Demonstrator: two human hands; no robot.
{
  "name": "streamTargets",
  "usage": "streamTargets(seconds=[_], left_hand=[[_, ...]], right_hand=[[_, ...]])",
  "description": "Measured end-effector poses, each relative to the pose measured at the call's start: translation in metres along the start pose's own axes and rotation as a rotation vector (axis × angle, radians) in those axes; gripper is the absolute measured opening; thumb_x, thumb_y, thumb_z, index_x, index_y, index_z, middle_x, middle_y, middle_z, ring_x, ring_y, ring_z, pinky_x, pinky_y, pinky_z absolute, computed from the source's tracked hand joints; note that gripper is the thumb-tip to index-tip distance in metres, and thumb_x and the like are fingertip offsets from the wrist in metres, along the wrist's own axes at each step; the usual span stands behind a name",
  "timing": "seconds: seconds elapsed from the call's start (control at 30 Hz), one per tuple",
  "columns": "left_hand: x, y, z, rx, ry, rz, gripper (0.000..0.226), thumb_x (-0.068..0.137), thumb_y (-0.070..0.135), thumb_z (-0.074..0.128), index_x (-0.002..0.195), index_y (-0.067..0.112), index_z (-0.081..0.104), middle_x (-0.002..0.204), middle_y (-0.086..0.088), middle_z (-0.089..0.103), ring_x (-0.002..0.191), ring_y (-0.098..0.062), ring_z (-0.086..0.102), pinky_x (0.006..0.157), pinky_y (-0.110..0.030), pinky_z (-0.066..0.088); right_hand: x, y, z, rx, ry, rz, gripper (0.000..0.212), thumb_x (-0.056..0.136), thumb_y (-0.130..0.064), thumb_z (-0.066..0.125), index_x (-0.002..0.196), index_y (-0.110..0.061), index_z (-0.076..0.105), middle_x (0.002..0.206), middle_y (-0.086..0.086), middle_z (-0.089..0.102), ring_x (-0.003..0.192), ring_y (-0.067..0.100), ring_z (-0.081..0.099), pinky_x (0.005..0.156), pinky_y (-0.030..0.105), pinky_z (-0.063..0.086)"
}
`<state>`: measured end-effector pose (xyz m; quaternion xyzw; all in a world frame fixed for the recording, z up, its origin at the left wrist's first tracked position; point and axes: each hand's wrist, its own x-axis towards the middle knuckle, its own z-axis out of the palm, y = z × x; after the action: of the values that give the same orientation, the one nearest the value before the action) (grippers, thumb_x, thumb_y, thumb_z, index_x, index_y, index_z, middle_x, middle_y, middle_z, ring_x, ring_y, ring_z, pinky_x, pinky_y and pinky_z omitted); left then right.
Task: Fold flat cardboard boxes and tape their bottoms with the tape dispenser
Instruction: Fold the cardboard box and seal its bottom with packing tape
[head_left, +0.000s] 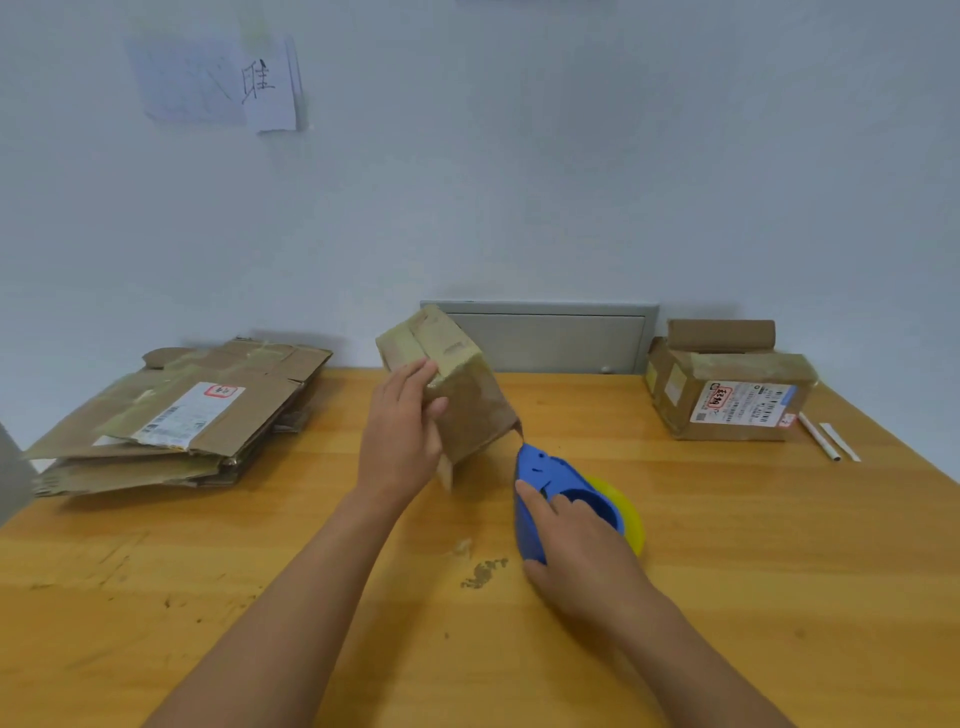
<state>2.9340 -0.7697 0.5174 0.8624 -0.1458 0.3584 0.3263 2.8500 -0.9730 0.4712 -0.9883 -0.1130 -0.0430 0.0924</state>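
left hand fingers grasp a tilted, taped cardboard box above the table; right hand grips a blue tape dispenser at its lower corner. flat boxes left, a labelled box right, print unreadable.

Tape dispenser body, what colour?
Blue tape dispenser, holding a yellow tape roll; head view.

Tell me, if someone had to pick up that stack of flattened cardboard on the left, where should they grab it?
Probably along the near long edge of the flattened cardboard stack, coming from the person's side. The sheets lie flat and loosely layered on the table, and that edge faces the person with bare table in front, so fingers can slide under and the thumb clamps on top.
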Motion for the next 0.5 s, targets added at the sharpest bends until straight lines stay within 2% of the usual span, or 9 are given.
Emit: streamTargets(seconds=[0.1, 0.2, 0.27, 0.3, 0.33, 0.37, 0.4, 0.43, 0.5], left_hand=[[0.006, 0.007, -0.01, -0.134, 0.12, -0.086, 0.04, 0.096, 0.006, 0.058, 0.135, 0.001, 0.051, 0.133, -0.014, 0.055, 0.122, -0.028, 0.05, 0.104, -0.039, 0.041], [0.013, 0.011, -0.017, -0.3, 0.25, -0.201, 0.039, 0.1, 0.012, 0.053, 0.138, 0.005, 0.046, 0.14, -0.003, 0.046, 0.129, -0.009, 0.043, 0.106, -0.024, 0.037], [0.016, 0.015, -0.017, -0.455, 0.288, -0.321, 0.038, 0.102, 0.018, 0.051, 0.138, 0.009, 0.043, 0.148, 0.007, 0.036, 0.131, 0.005, 0.038, 0.103, -0.014, 0.036], [0.018, 0.018, -0.015, -0.542, 0.295, -0.39, 0.037, 0.103, 0.021, 0.05, 0.137, 0.01, 0.042, 0.149, 0.008, 0.036, 0.132, 0.002, 0.04, 0.104, -0.016, 0.039], [0.018, 0.021, -0.013, -0.631, 0.302, -0.454, 0.034, 0.103, 0.023, 0.049, 0.134, 0.011, 0.043, 0.146, 0.006, 0.041, 0.131, -0.008, 0.046, 0.105, -0.025, 0.043], [0.017, 0.025, -0.01, -0.708, 0.312, -0.503, 0.026, 0.103, 0.024, 0.05, 0.128, 0.016, 0.046, 0.139, 0.0, 0.05, 0.126, -0.019, 0.052, 0.104, -0.035, 0.046], [0.016, 0.03, -0.008, -0.758, 0.316, -0.536, 0.016, 0.103, 0.023, 0.05, 0.119, 0.023, 0.047, 0.128, -0.004, 0.056, 0.119, -0.025, 0.057, 0.102, -0.044, 0.048], [0.014, 0.034, -0.007, -0.789, 0.302, -0.555, 0.013, 0.102, 0.022, 0.051, 0.112, 0.029, 0.047, 0.121, -0.005, 0.058, 0.114, -0.027, 0.059, 0.1, -0.049, 0.049], [0.008, 0.039, -0.002, -0.872, 0.197, -0.558, 0.03, 0.101, 0.021, 0.054, 0.12, 0.04, 0.042, 0.126, -0.006, 0.056, 0.113, -0.021, 0.061, 0.097, -0.05, 0.052]], right_hand=[[0.005, 0.0, -0.017, 0.006, -0.094, 0.022, 0.082, 0.093, -0.053, 0.058, 0.157, -0.029, 0.013, 0.125, -0.001, 0.052, 0.111, 0.02, 0.052, 0.075, 0.03, 0.045], [0.016, 0.002, -0.04, 0.049, -0.037, 0.095, 0.075, 0.09, -0.074, 0.043, 0.147, -0.026, 0.037, 0.123, -0.002, 0.053, 0.109, 0.019, 0.053, 0.074, 0.031, 0.044], [0.027, -0.002, -0.051, 0.311, -0.025, 0.12, 0.067, 0.085, -0.082, 0.033, 0.116, -0.029, 0.059, 0.101, -0.005, 0.057, 0.091, 0.013, 0.054, 0.07, 0.03, 0.039], [0.032, -0.008, -0.055, 0.477, -0.041, 0.107, 0.065, 0.083, -0.085, 0.031, 0.097, -0.029, 0.061, 0.089, -0.008, 0.056, 0.082, 0.011, 0.053, 0.069, 0.03, 0.039], [0.037, -0.014, -0.057, 0.626, -0.061, 0.09, 0.066, 0.082, -0.085, 0.031, 0.093, -0.028, 0.062, 0.09, -0.009, 0.059, 0.085, 0.01, 0.056, 0.075, 0.031, 0.043], [0.043, -0.021, -0.058, 0.761, -0.066, 0.079, 0.072, 0.083, -0.084, 0.034, 0.111, -0.027, 0.066, 0.108, -0.01, 0.064, 0.102, 0.011, 0.059, 0.088, 0.033, 0.046], [0.049, -0.028, -0.059, 0.888, -0.05, 0.086, 0.079, 0.084, -0.082, 0.037, 0.134, -0.025, 0.059, 0.131, -0.01, 0.06, 0.122, 0.013, 0.055, 0.102, 0.035, 0.044], [0.056, -0.034, -0.06, 1.014, -0.017, 0.105, 0.082, 0.084, -0.08, 0.042, 0.144, -0.025, 0.05, 0.144, -0.009, 0.052, 0.132, 0.017, 0.05, 0.109, 0.038, 0.042], [0.07, -0.043, -0.063, 1.265, 0.079, 0.129, 0.062, 0.086, -0.072, 0.053, 0.13, -0.03, 0.057, 0.14, -0.005, 0.058, 0.127, 0.023, 0.055, 0.105, 0.045, 0.048]])
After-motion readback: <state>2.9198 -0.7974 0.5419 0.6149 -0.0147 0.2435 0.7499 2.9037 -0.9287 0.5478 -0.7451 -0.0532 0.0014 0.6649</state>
